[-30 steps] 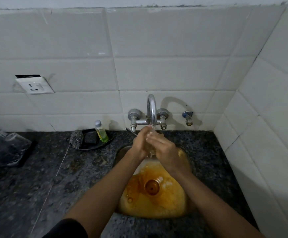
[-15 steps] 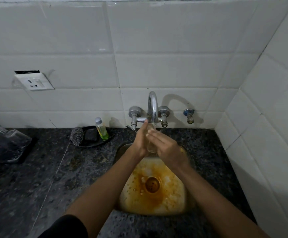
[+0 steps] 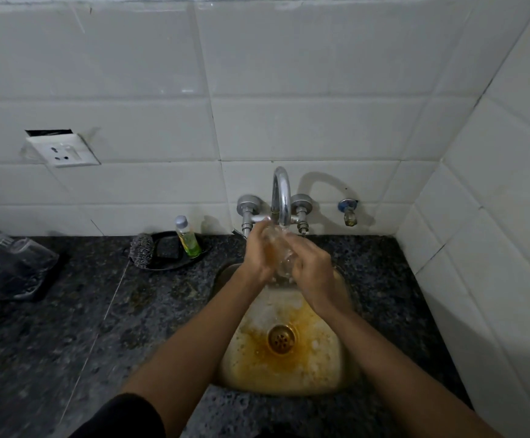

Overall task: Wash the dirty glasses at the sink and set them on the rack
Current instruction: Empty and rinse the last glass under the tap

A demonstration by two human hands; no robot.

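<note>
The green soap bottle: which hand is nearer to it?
Left. The left hand holds the glass just right of the bottle; the right hand is farther right.

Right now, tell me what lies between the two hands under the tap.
In the head view, a clear glass sits between the left hand and right hand, both gripping it beneath the tap's spout.

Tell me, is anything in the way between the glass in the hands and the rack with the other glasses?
Nothing visible blocks it. The glass is held under the tap by the left hand and right hand. The rack sits far left on the counter; the soap tray lies behind that path.
</note>
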